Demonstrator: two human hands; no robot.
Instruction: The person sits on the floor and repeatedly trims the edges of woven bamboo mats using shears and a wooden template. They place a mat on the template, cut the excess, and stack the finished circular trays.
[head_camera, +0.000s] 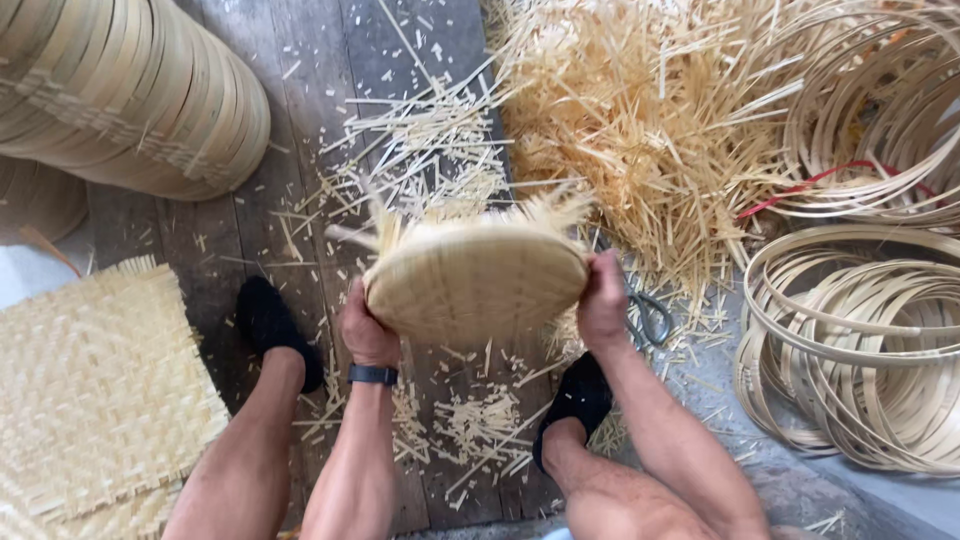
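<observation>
My left hand (366, 335) and right hand (603, 300) grip the woven bamboo basket (476, 280) at frame centre, above the littered floor (300, 150).

Place: a bamboo basket-weaving workshop, worked at floor level.
Floor: worn dark wooden planks (300, 90), littered with short pale offcuts (430, 150).
Waste: a deep heap of trimmed bamboo splints (650, 110) at the far right.
Stock: coils of bent bamboo hoops (860, 340) along the right edge, more hoops (880, 120) above them.
Finished work: a tall stack of round rims (130, 90) at the far left corner.
Woven material: flat woven mats (90, 390) at the near left.
Tool: scissors (650, 315) lying among the scraps.
</observation>
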